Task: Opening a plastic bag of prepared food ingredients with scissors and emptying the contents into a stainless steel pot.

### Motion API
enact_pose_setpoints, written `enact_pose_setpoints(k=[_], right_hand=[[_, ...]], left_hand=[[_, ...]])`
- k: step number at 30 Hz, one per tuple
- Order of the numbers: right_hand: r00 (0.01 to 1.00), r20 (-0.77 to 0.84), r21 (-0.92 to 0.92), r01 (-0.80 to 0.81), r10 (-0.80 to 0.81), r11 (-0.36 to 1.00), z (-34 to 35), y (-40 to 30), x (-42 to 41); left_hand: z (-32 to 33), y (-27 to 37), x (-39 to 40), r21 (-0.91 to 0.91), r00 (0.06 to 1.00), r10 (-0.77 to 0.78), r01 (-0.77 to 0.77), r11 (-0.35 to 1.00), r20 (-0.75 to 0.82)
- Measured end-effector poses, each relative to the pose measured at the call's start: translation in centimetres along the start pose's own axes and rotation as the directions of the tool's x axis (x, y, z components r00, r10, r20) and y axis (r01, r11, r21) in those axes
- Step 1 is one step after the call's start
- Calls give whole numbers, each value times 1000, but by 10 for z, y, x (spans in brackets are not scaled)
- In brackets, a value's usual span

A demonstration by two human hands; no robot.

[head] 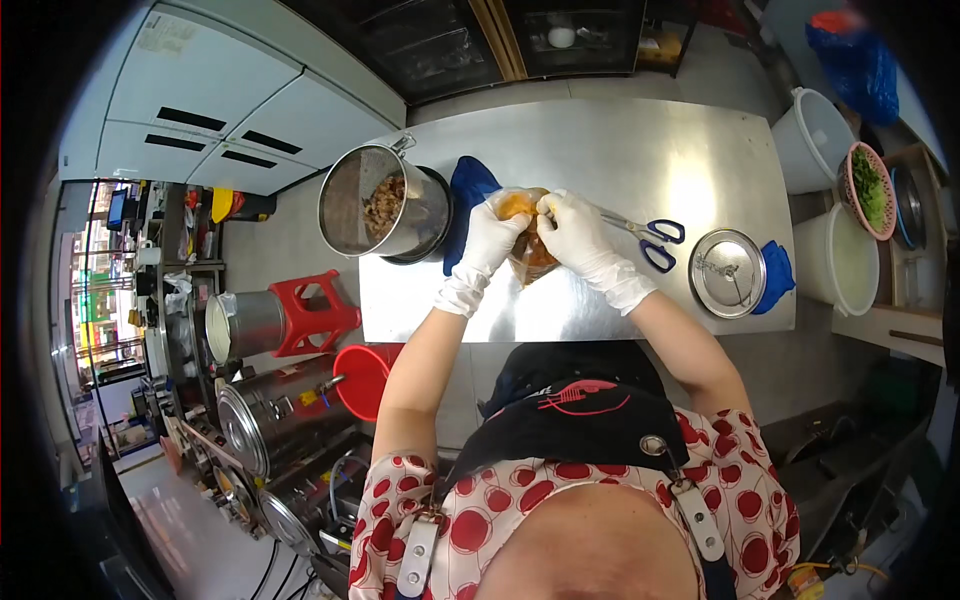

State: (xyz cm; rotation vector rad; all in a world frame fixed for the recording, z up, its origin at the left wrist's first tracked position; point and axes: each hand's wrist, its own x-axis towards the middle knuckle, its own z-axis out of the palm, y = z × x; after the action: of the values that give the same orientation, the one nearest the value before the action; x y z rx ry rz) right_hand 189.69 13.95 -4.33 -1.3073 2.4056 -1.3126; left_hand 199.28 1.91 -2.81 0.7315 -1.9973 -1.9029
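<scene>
My left hand [489, 240], in a white glove, grips the left side of a clear plastic bag [531, 255] with orange-brown food in it. On the bag's upper right edge my gloved right hand [574, 232] has its fingers closed. Both hands are over the steel table [630, 150]. Scissors [654, 234] with dark blue handles lie open to the right of my right hand. Left of my left hand is a blue cloth or bag [466, 202], beside a deep metal mesh strainer [375, 202] holding brown food pieces.
A round metal tray [727, 262] with small metal items sits near the table's right end, beside a blue cloth or bag [775, 277]. White buckets [840, 259] and a pink basket of greens [870, 187] stand beyond that end. At lower left are a red stool [315, 313] and a red bucket [364, 382].
</scene>
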Motion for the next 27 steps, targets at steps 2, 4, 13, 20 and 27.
enact_pose_setpoints(k=[2, 4, 13, 20, 27], right_hand=[[998, -16, -122, 58, -61, 991, 0, -6, 3], [998, 18, -213, 64, -61, 975, -2, -11, 3], [989, -29, -246, 131, -143, 960, 4, -10, 2], [994, -25, -217, 97, -105, 971, 2, -11, 6], [992, 57, 77, -119, 114, 990, -4, 7, 12]], left_hand=[[2, -1, 0, 23, 999, 32, -31, 999, -14], [5, -3, -3, 116, 994, 94, -87, 989, -59], [2, -4, -4, 46, 996, 84, -84, 995, 2], [1, -5, -3, 51, 997, 79, -80, 996, 6], [-7, -5, 0, 80, 995, 100, -101, 992, 13]])
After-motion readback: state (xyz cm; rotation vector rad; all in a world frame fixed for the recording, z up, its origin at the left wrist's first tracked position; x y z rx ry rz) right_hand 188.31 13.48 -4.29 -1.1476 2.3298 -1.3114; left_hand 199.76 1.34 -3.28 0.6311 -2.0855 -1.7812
